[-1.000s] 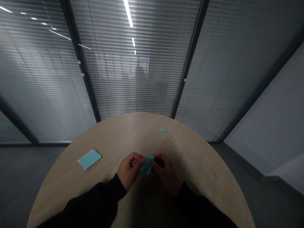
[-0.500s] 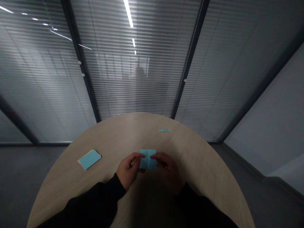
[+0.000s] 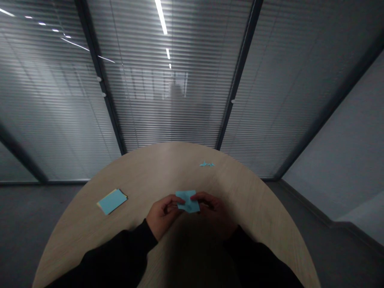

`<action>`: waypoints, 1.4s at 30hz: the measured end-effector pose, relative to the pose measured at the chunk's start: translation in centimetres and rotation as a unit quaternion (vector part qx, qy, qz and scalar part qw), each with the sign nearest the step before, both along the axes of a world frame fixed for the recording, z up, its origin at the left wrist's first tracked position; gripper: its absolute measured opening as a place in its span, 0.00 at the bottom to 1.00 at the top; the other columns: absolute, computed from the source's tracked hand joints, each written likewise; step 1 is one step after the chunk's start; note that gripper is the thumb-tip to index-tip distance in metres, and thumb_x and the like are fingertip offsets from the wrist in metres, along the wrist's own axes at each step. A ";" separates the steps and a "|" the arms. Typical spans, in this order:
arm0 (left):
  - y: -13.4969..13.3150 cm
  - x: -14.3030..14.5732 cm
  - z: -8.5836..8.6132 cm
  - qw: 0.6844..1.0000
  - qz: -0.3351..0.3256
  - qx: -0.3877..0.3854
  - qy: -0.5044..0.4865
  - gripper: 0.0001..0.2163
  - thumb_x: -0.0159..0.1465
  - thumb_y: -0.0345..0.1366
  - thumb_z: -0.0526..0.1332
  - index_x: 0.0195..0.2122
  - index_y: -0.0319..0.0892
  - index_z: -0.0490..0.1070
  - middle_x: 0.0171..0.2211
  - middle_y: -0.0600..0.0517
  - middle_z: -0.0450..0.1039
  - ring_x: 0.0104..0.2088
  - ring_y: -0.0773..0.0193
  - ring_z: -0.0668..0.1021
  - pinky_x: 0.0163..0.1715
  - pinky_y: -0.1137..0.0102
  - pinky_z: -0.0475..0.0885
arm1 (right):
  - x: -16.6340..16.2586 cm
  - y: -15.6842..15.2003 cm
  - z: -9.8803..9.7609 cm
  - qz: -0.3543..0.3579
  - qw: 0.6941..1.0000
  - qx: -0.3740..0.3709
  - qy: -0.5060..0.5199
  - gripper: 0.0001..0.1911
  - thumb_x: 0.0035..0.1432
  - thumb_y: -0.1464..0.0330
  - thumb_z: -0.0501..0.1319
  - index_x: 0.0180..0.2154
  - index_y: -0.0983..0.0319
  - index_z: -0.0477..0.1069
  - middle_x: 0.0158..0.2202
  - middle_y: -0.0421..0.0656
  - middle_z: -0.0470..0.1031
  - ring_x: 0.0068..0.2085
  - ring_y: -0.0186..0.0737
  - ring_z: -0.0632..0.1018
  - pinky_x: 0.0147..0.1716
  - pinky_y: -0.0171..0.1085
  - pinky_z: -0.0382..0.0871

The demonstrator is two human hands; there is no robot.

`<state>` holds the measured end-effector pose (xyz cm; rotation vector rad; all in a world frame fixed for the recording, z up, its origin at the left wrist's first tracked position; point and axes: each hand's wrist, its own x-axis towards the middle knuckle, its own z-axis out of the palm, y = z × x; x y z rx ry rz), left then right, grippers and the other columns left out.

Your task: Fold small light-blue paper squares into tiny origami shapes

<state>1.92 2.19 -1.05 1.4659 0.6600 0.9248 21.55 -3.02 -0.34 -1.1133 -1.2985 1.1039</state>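
Observation:
A small blue sheet of paper (image 3: 188, 205) is held between my two hands above the near middle of the table. My left hand (image 3: 164, 213) grips its left edge, one finger on top and the thumb side lower down. On the right edge my right hand (image 3: 213, 212) pinches it, a fingertip lying over the upper face. Creases show on the sheet, and its lower edge looks bent. The fingers underneath the paper are hidden.
A stack of blue and yellow paper (image 3: 113, 201) lies at the left on the round wooden table (image 3: 156, 168). Small folded blue paper pieces (image 3: 207, 164) sit near the far right edge. Beyond the table stand glass panels with blinds (image 3: 180, 120).
The sheet has tilted and bent between my hands; its lower right corner now sticks out further. My left thumb has moved off its upper face, and my fingers have shifted slightly.

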 end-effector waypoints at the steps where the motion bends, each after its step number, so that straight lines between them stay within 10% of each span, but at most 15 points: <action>1: 0.0 0.0 0.1 1.000 0.001 -0.008 -0.001 0.09 0.56 0.36 0.65 0.36 0.39 0.73 0.25 0.54 0.73 0.24 0.69 0.72 0.26 0.74 0.65 | -0.1 -0.1 0.2 0.005 1.000 0.014 -0.016 0.12 0.53 0.67 0.63 0.41 0.59 0.74 0.33 0.40 0.75 0.31 0.35 0.74 0.30 0.34 0.67; 10: -0.1 0.4 0.0 0.998 0.026 -0.042 -0.036 0.15 0.54 0.43 0.68 0.26 0.40 0.64 0.20 0.58 0.67 0.19 0.74 0.67 0.20 0.78 0.60 | -0.4 0.1 0.2 -0.028 0.999 0.024 -0.041 0.11 0.52 0.61 0.66 0.30 0.62 0.70 0.40 0.44 0.75 0.33 0.35 0.75 0.32 0.34 0.68; 19: 0.0 0.5 -0.3 0.996 0.015 -0.055 -0.072 0.26 0.55 0.36 0.69 0.52 0.42 0.60 0.29 0.55 0.73 0.27 0.69 0.76 0.29 0.73 0.71 | -2.3 0.1 -0.3 -0.066 0.997 0.003 0.036 0.20 0.48 0.62 0.69 0.41 0.59 0.65 0.35 0.40 0.72 0.34 0.37 0.75 0.31 0.36 0.70; 42: 0.4 0.5 -0.6 0.997 0.043 -0.047 -0.034 0.17 0.54 0.40 0.69 0.41 0.38 0.69 0.27 0.54 0.72 0.25 0.68 0.76 0.27 0.72 0.72 | -2.2 0.0 -0.6 -0.062 0.997 -0.015 -0.043 0.16 0.51 0.59 0.67 0.38 0.62 0.72 0.32 0.40 0.73 0.33 0.37 0.73 0.33 0.35 0.67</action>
